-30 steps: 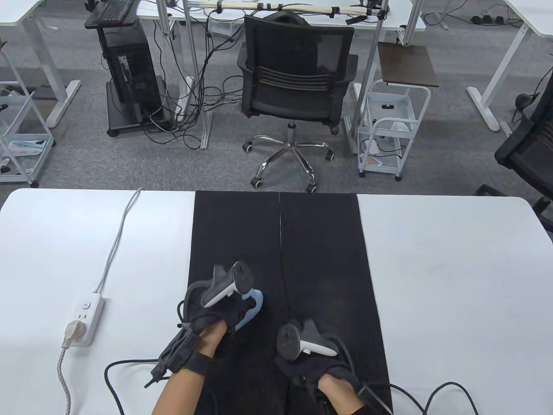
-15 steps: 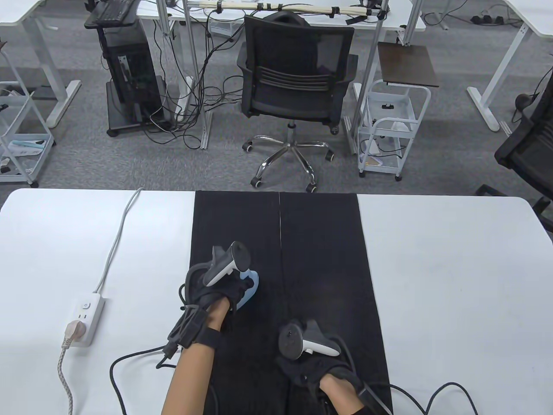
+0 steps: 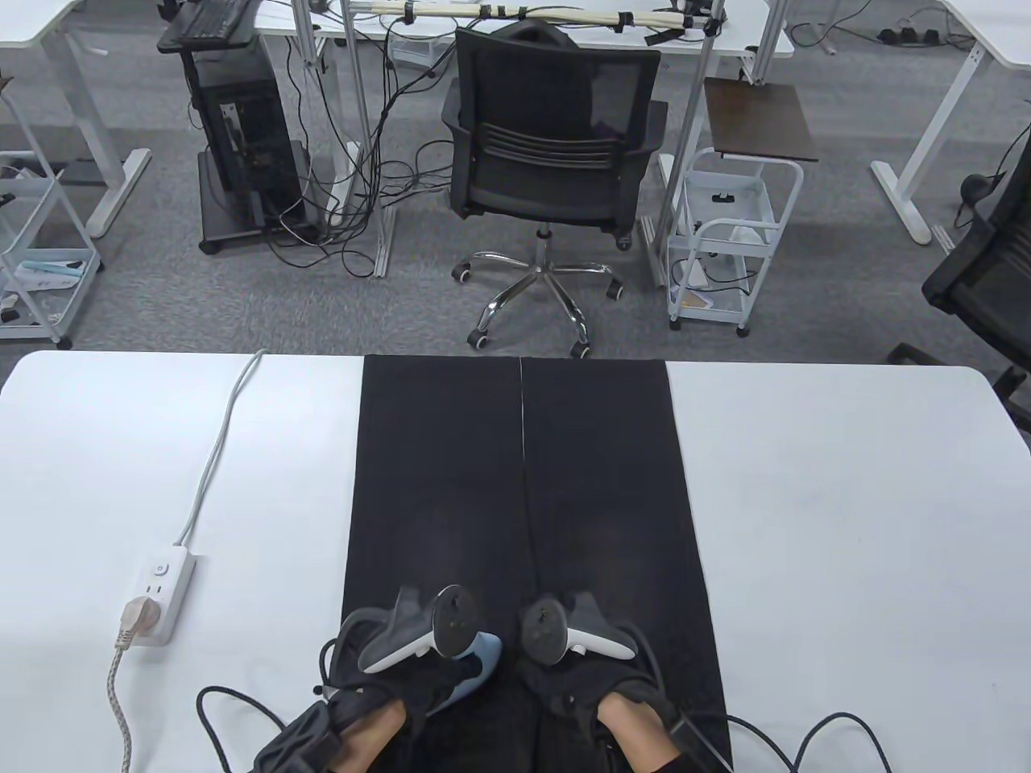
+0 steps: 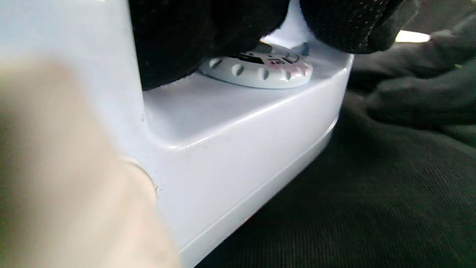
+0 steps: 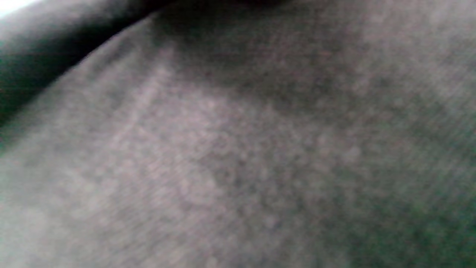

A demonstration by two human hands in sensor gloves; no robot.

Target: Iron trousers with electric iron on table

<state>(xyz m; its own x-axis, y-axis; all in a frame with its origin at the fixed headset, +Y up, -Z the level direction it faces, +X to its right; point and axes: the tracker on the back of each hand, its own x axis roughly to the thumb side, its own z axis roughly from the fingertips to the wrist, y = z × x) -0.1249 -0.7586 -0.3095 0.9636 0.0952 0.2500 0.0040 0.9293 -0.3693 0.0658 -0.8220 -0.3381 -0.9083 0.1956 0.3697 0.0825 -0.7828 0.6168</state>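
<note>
Mid-ironing, near end of left trouser leg. Left hand point(image 3: 403, 684) gripping pale blue iron point(image 3: 475, 664), sole flat on black trousers point(image 3: 596, 483) laid lengthwise on white desk point(image 3: 846, 523). Right hand point(image 3: 596, 684) resting on right leg just beside iron; fingers hidden under tracker, cannot tell open or clenched. Next, likely: push stroke toward far hems, cord kept clear. Dial point(image 4: 260, 67) markings present, unreadable. No brand legible.
</note>
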